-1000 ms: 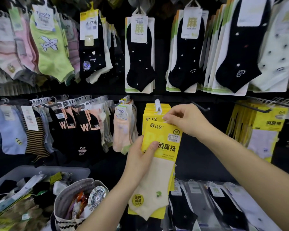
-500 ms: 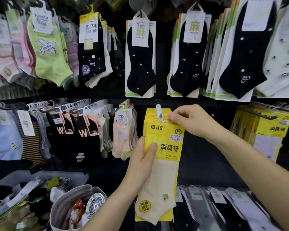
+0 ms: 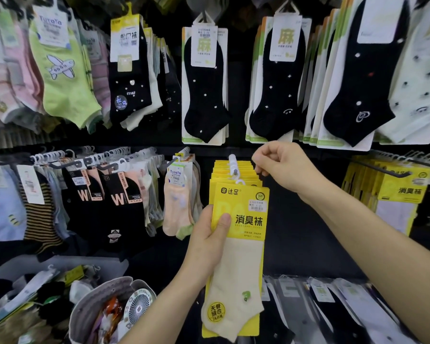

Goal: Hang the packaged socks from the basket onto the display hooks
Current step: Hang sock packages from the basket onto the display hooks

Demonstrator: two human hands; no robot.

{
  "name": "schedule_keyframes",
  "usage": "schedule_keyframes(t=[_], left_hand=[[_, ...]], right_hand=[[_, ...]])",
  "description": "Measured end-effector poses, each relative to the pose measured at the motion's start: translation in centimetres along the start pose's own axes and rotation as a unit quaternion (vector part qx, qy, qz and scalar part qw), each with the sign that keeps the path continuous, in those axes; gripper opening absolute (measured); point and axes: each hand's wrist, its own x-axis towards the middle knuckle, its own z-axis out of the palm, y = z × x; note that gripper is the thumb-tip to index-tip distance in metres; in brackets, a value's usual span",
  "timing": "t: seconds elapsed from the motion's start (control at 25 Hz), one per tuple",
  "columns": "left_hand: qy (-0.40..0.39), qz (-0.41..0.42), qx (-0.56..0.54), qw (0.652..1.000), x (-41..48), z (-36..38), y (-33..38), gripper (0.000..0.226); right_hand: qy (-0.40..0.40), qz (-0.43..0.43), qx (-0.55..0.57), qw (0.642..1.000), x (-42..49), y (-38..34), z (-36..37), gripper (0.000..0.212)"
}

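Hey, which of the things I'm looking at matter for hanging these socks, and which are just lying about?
For the job: yellow sock pack in the left hand; right hand by the white-tipped display hook; yellow packs already on it; grey basket of socks.
Just there: fabric bag with a handheld fan; black dotted socks above; lime airplane sock.

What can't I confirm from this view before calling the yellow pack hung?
Head view only:
Whether the yellow pack's white hanger is on the hook: too small, lost against the stack behind.
What the right hand pinches, if anything: its curled fingers hide their own tips.
Price sticker print: too small.
Basket contents: blurred, cut off by the left and bottom edges.
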Motion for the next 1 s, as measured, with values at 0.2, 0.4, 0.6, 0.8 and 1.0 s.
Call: schedule_keyframes(t=[0.2, 0.4, 0.6, 0.8, 1.0], left_hand=[[-0.001, -0.002, -0.001, 1.0, 0.1, -0.3, 0.2, 0.011], [-0.015, -0.011, -0.008, 1.0, 0.2, -0.1, 0.1, 0.016], [0.046, 0.032, 0.026, 0.998, 1.4, 0.1, 0.3, 0.009], [0.113, 0.057, 0.177, 0.976, 1.1, -1.4, -1.1, 0.009], [0.128, 0.083, 0.196, 0.969, 3.1, -1.7, -1.0, 0.04]], right_hand=[[-0.102, -0.006, -0.084, 0.991, -1.2, 0.1, 0.4, 0.012], [-0.054, -0.003, -0.098, 0.994, -0.8, 0.7, 0.4, 0.015], [-0.016, -0.019, -0.155, 0.988, 0.6, 0.2, 1.5, 0.018], [-0.037, -0.023, -0.182, 0.982, 0.8, 0.6, 2.7, 0.022], [0.094, 0.048, -0.034, 0.994, -1.8, 3.4, 3.8, 0.039]])
